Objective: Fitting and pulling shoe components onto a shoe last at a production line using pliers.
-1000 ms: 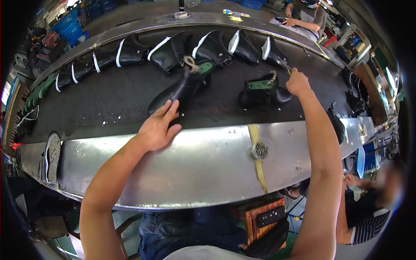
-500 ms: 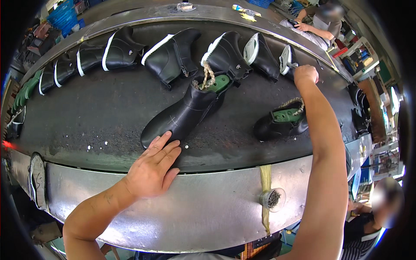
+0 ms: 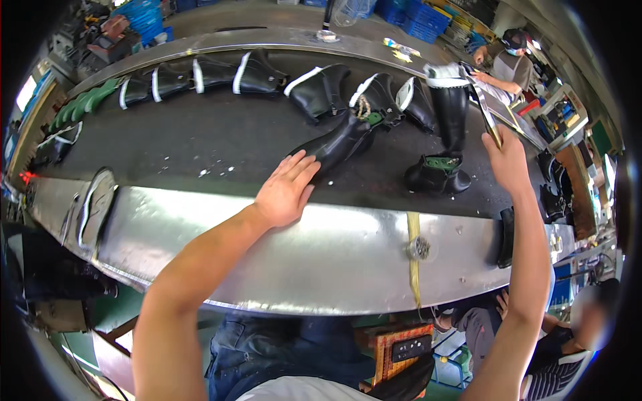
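Note:
My left hand point(image 3: 286, 190) lies flat, its fingers stretched over the toe of a black ankle boot point(image 3: 339, 144) on the dark belt. That boot has a green last and a braided cord at its opening. In my right hand point(image 3: 506, 157) is a metal tool like pliers point(image 3: 487, 115), held by the handles. Its far end meets a black boot with a white-edged sole point(image 3: 453, 113), which stands up with the sole at the top. Whether the jaws grip it I cannot tell. Just below is another black boot point(image 3: 438, 175) with a green last.
Several black boots with white-edged soles point(image 3: 259, 73) line the belt's far side, with green lasts point(image 3: 83, 105) at its left end. On the metal ledge point(image 3: 301, 254) are a small cup point(image 3: 418, 248) and a yellowish strip point(image 3: 413, 281). A person point(image 3: 511, 67) sits beyond the belt.
The view has tilted up, so the belt appears higher. My right hand has brought the tool up, and the white-soled boot at its end now stands higher. My left hand stays on its boot.

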The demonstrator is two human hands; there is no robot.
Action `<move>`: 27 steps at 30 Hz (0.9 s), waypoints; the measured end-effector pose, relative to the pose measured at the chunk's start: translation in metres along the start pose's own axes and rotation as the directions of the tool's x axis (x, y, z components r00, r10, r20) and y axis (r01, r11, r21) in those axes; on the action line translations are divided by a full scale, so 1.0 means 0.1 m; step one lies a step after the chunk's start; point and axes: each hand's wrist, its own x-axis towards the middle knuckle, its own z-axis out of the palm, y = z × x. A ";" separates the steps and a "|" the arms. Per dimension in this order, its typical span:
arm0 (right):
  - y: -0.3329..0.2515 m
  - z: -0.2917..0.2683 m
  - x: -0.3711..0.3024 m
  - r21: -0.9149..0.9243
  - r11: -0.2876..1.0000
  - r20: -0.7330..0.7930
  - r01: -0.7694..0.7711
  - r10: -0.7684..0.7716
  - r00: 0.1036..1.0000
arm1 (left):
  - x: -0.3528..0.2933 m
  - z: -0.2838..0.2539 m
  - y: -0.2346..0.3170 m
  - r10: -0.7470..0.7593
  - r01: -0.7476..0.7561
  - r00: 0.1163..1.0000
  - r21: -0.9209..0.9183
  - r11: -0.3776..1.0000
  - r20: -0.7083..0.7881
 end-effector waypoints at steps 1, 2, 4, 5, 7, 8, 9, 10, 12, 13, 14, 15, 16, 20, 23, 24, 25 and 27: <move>-0.27 -0.16 -0.27 0.069 0.996 -0.015 0.053 -0.052 0.999 | -0.06 -0.08 0.16 -0.006 0.006 1.000 0.018 1.000 -0.005; -0.49 -0.34 -0.53 0.081 0.995 -0.023 0.067 -0.065 0.998 | -0.10 -0.14 0.36 -0.450 0.364 0.892 -0.547 0.754 -0.027; -0.74 -0.58 -1.02 0.090 0.974 -0.004 0.209 -0.210 0.978 | -0.18 -0.56 0.67 -0.700 0.351 0.535 -0.879 -0.323 0.472; -0.79 -0.61 -1.21 0.097 0.974 -0.004 0.204 -0.204 0.979 | -0.34 -0.80 0.76 -0.573 0.234 0.593 -0.802 -0.550 0.566; -0.93 -0.68 -1.56 0.025 0.851 -0.031 0.525 -0.524 0.851 | -1.00 -1.12 0.72 -0.199 0.026 0.936 -0.623 -0.782 0.289; -1.04 -0.70 -1.74 0.025 0.808 0.005 0.589 -0.589 0.808 | -1.30 -1.30 0.85 -0.323 -0.131 0.894 -0.507 -0.852 0.311; -1.15 -0.66 -1.90 0.028 0.760 0.041 0.650 -0.650 0.759 | -1.57 -1.46 0.97 -0.433 -0.296 0.831 -0.382 -0.875 0.350; -1.30 -0.65 -2.10 0.042 0.723 0.035 0.690 -0.691 0.722 | -1.81 -1.75 1.13 -0.315 -0.104 0.902 -0.560 -0.822 0.295; -1.44 -0.58 -2.56 0.043 0.610 0.116 0.791 -0.789 0.603 | -2.35 -2.15 1.43 -0.135 0.083 0.956 -0.678 -0.730 0.262; -1.50 -0.52 -2.82 0.039 0.585 0.205 0.810 -0.798 0.567 | -2.58 -2.28 1.62 -0.088 0.140 0.955 -0.691 -0.709 0.284; -1.53 -0.44 -3.08 0.036 0.559 0.291 0.828 -0.799 0.526 | -2.78 -2.28 1.81 -0.091 0.335 0.899 -0.808 -0.484 0.428; -1.50 -0.30 -3.36 -0.006 0.510 0.287 0.860 -0.823 0.490 | -2.96 -2.23 2.04 -0.134 0.518 0.822 -0.824 -0.229 0.553; -1.48 -0.17 -3.60 -0.029 0.454 0.329 0.891 -0.837 0.437 | -3.14 -2.09 2.20 -0.132 0.604 0.789 -0.797 -0.015 0.601; -1.39 0.39 -4.33 0.040 0.392 0.465 0.919 -0.821 0.330 | -3.59 -0.92 2.41 -0.114 0.598 0.765 -0.634 0.490 0.633; -1.45 0.33 -4.55 0.041 0.455 0.344 0.889 -0.842 0.415 | -3.41 -0.70 2.54 -0.013 0.509 0.799 -0.665 0.546 0.601; -1.46 0.27 -4.54 0.010 0.481 0.343 0.876 -0.825 0.449 | -3.30 -0.68 2.52 0.069 0.433 0.805 -0.664 0.610 0.589; -1.47 0.20 -4.54 -0.014 0.505 0.340 0.863 -0.809 0.479 | -3.20 -0.73 2.56 0.069 0.430 0.807 -0.663 0.613 0.587; -1.45 0.05 -4.45 -0.011 0.507 0.317 0.862 -0.816 0.484 | -3.03 -0.89 2.71 0.228 0.332 0.813 -0.748 0.574 0.536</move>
